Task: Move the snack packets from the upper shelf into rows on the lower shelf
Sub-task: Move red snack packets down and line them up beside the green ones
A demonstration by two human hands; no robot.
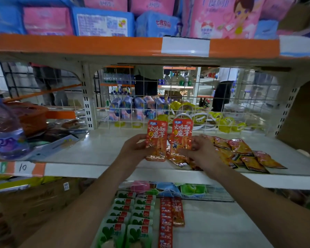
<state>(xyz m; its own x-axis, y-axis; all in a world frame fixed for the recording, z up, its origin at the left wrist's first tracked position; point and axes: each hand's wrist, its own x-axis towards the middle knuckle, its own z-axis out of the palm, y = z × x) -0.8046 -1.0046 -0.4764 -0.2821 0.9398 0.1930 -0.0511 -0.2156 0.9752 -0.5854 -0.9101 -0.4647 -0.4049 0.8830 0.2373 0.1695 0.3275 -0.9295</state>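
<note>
Gripping one upright glossy red-orange snack packet (156, 138) in the left hand (134, 149), its twin (182, 136) in the right hand (202, 152), mid-frame, the person seems partway: two red rows (166, 217) begun on the lower shelf (213, 226), a heap (240, 153) left on the upper shelf (97, 147).

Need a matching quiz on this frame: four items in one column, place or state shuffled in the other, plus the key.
Column 1
1. left hand
2. loose red packets
3. green packets
4. water bottle

Column 2
A. two rows on the lower shelf
B. far left of the upper shelf
C. holds one red packet upright
D. heaped at the upper shelf's right

Pairs: 1-C, 2-D, 3-A, 4-B
</note>
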